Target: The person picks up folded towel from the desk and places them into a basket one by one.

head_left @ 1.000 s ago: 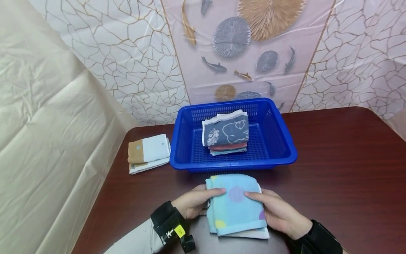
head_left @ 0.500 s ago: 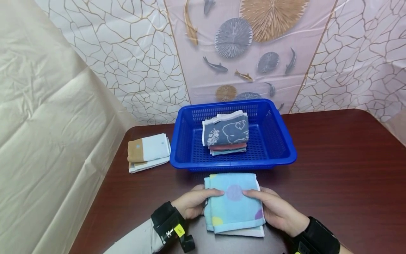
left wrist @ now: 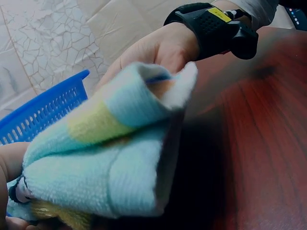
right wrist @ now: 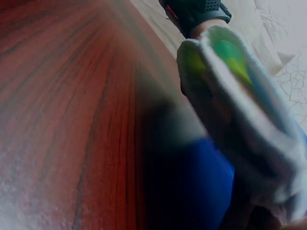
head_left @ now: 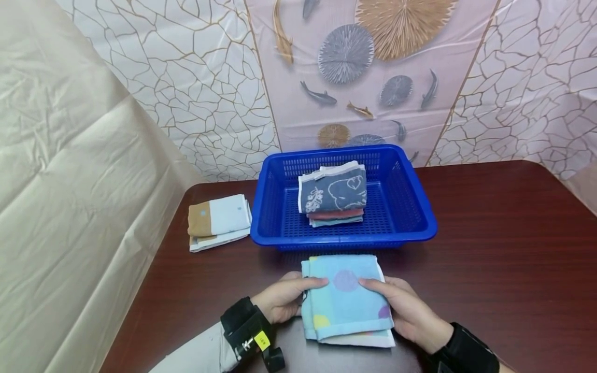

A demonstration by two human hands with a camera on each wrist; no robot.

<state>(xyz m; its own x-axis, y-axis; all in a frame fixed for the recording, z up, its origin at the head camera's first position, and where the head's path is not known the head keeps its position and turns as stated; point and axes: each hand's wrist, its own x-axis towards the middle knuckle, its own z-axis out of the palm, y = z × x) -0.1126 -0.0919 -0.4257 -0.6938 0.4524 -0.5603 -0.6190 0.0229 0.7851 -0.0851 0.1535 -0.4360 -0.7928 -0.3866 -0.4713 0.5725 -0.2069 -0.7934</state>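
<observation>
A light blue folded towel (head_left: 350, 305) with lilac and yellow spots is held just in front of the basket in the head view. My left hand (head_left: 288, 294) grips its left side, thumb on top and fingers behind. On the opposite side my right hand (head_left: 412, 311) holds it the same way, thumb near the lilac spot. Its layers (left wrist: 129, 158) hang open at the lower edge in the left wrist view, over the dark table. The right wrist view shows the towel's folds (right wrist: 249, 110) edge-on and blurred. The fingers behind the towel are mostly hidden.
Beyond the towel stands a blue plastic basket (head_left: 342, 241) with a stack of folded towels (head_left: 332, 194), a grey-blue one on top. Left of the basket lies a white and tan folded towel (head_left: 219, 220). All rest on a dark red-brown table (head_left: 503, 248) against draped cloth.
The towel's top edge, rounded a second ago, now lies straight. Both hands keep their hold and have barely moved.
</observation>
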